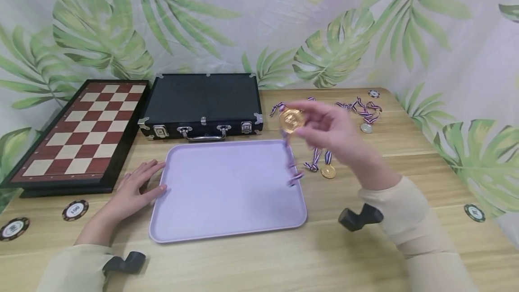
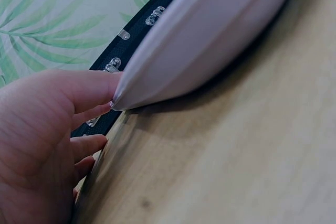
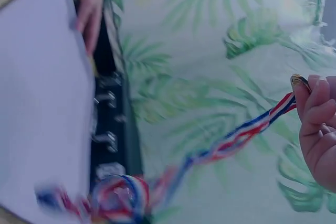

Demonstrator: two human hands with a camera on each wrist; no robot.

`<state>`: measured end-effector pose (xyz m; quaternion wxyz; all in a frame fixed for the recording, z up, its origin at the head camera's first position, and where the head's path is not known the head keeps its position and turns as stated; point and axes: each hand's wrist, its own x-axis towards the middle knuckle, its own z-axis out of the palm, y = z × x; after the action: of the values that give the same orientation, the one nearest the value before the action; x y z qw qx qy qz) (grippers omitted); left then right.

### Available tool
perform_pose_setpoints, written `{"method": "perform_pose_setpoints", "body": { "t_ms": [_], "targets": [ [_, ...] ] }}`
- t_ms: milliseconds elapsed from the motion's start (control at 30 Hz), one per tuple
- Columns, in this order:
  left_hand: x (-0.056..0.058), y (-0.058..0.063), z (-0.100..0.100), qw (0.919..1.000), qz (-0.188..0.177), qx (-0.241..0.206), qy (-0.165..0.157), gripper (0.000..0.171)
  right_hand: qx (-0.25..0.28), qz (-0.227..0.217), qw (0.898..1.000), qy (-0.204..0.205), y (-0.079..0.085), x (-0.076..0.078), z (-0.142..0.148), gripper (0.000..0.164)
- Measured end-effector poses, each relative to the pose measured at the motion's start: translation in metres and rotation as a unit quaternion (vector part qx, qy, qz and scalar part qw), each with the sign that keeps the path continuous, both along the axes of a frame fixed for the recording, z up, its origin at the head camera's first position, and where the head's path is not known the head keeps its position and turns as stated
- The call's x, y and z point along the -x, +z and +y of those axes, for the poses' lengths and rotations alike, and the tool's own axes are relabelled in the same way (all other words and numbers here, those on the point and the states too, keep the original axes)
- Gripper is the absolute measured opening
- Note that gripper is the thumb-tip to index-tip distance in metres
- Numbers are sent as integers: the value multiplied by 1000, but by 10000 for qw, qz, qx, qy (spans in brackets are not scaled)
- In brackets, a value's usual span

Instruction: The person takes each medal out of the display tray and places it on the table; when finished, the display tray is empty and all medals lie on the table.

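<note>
My right hand point(image 1: 330, 127) pinches a gold medal point(image 1: 292, 120) above the right edge of the lilac tray point(image 1: 227, 193). From the medal dangles its red, white and blue ribbon point(image 3: 247, 132), knotted and blurred at the lower end. At the tray's left edge, my left hand point(image 1: 135, 190) rests with loosely bent fingers, thumb and fingertips touching the rim. Seen from the left wrist, the left hand point(image 2: 52, 124) has its thumb against the tray wall point(image 2: 173, 61). Another gold medal point(image 1: 328, 171) lies on the table right of the tray, and a silver medal point(image 1: 366, 128) lies farther back.
A black case point(image 1: 204, 102) with metal latches stands behind the tray. On the left is a red and cream chessboard point(image 1: 89, 130). Poker chips point(image 1: 75, 210) lie at the left, with a green-edged chip point(image 1: 474, 213) at the right and another chip point(image 1: 374, 94) at the back.
</note>
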<state>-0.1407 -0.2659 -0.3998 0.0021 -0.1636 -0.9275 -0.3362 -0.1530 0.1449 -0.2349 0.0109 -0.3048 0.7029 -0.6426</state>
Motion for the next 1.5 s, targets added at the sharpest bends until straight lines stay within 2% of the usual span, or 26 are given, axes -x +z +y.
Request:
{"method": "perform_pose_setpoints", "body": {
  "t_ms": [167, 233, 333, 500, 567, 633, 800, 933, 1133, 1200, 1267, 1500],
  "targets": [
    [-1, 1, 0, 10000, -54, 37, 23, 59, 1010, 137, 9945, -237, 27, 0, 36, 38],
    [-1, 1, 0, 10000, -68, 50, 37, 60, 1571, -12, 9876, -59, 36, 1, 51, 37],
    [-1, 1, -1, 9999, -81, 70, 56, 60, 2224, -59, 9749, -35, 44, 0, 70, 38],
    [-1, 0, 0, 9999, -83, 69, 42, 60, 2861, -77, 9570, -471, 48, -3, 96, 36],
    [-1, -1, 0, 9999, -90, 61, 30, 60, 2879, -60, 9558, -602, 46, -5, 105, 36],
    [-1, -1, 1, 9999, -102, 59, 26, 60, 2930, -210, 9548, -453, 38, -4, 115, 37],
    [-1, 0, 0, 9999, -116, 69, 42, 60, 2651, -852, 9597, -377, 7, 7, 131, 36],
    [-1, 1, 0, 9999, -110, 46, 37, 60, 2184, -1311, 9611, -1065, -18, 27, 143, 34],
    [-1, -1, 0, 10000, -90, -23, 8, 59, 1475, -1930, 9456, -2163, -50, 50, 161, 37],
    [-1, -1, 1, 10000, -37, -64, -21, 58, 1156, -2025, 9416, -2430, -62, 51, 166, 39],
    [0, -2, 1, 9999, 14, -110, -55, 58, 939, -2173, 9385, -2514, -74, 50, 171, 41],
    [-1, 0, 1, 9999, 50, -117, -52, 57, 145, -2478, 9414, -2286, -112, 35, 178, 32]
  ]
}}
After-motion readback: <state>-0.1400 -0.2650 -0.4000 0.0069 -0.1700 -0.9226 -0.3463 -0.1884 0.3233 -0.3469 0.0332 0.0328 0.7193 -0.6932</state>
